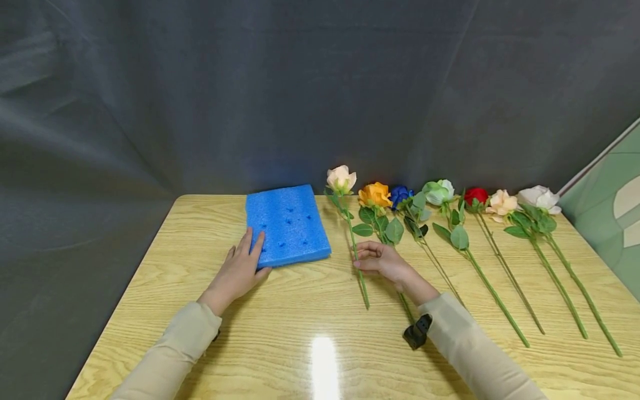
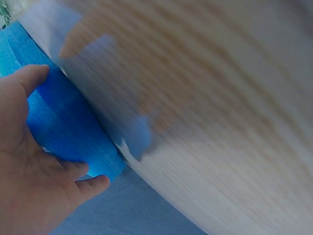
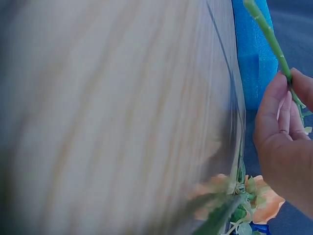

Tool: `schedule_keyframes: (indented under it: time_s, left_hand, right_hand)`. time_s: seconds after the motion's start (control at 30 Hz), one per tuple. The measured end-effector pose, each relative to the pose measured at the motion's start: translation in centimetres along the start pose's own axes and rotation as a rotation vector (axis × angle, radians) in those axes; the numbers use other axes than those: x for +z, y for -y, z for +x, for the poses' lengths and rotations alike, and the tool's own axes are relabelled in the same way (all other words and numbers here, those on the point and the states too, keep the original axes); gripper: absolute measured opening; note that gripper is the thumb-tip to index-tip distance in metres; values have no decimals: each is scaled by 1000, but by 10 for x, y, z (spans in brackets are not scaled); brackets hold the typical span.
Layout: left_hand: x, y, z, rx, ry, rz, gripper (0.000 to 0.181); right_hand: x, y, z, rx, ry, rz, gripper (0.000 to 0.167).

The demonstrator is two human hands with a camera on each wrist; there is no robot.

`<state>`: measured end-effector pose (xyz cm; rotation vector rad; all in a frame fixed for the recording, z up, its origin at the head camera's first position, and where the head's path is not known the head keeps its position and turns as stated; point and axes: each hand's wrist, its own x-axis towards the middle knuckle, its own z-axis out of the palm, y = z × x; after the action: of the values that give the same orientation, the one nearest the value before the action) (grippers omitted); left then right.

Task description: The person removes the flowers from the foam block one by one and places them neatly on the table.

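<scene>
A blue foam block (image 1: pixel 285 222) with several small holes in its top lies near the table's back edge. My left hand (image 1: pixel 240 272) rests on its near left corner, fingers extended over the top and thumb along the front side, as the left wrist view (image 2: pixel 39 156) also shows. Between thumb and fingers, my right hand (image 1: pixel 382 264) pinches the green stem of a pale cream artificial rose (image 1: pixel 341 180) to the right of the block. The rose's bloom points away from me, and its bare stem end hangs toward me. The right wrist view shows the pinched stem (image 3: pixel 270 36) closely.
To the right lie several more artificial roses: orange (image 1: pixel 375 195), blue (image 1: pixel 401 195), pale green (image 1: pixel 438 192), red (image 1: pixel 476 196), peach (image 1: pixel 502 204) and white (image 1: pixel 540 198). Their stems point toward me on the wooden table (image 1: pixel 280 344). A dark curtain (image 1: pixel 320 100) hangs behind.
</scene>
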<state>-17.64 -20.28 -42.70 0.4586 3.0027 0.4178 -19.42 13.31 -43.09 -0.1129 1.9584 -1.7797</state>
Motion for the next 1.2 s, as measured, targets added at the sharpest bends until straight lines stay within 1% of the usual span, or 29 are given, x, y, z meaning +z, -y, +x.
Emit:
schedule_keyframes:
  time_s: [0.13, 0.53, 1.2]
  left_hand:
    - [0, 0, 0, 1, -1, 0, 80]
    - [0, -1, 0, -1, -1, 3, 80]
    - [1, 0, 0, -1, 2, 12, 80]
  right_hand:
    - [-1, -1, 0, 8, 4, 6, 54]
    - [-2, -2, 0, 50, 30, 13, 45]
    - [-3, -2, 0, 76, 24, 15, 43]
